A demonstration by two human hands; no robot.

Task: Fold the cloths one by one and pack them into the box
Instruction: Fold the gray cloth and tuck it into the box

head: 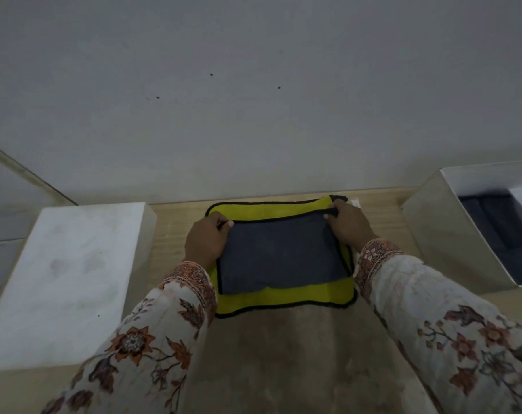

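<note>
A closed white box (65,282) sits at the left of a wooden table (283,354). At centre, the left hand (204,243) and right hand (351,224) pinch the far corners of a yellow-and-grey cloth (283,255), half-folded. At right, an open box (427,222) holds what look like dark folded cloths (499,228).

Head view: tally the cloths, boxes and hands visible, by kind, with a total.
Cloths on the table: 1, a yellow-and-grey microfibre cloth with black edging, being folded
Dark folded cloths in the box: count unclear
Boxes: 2, an open white cardboard box at right and a closed white box at left
Hands: 2, left hand, right hand
Total: 5
</note>
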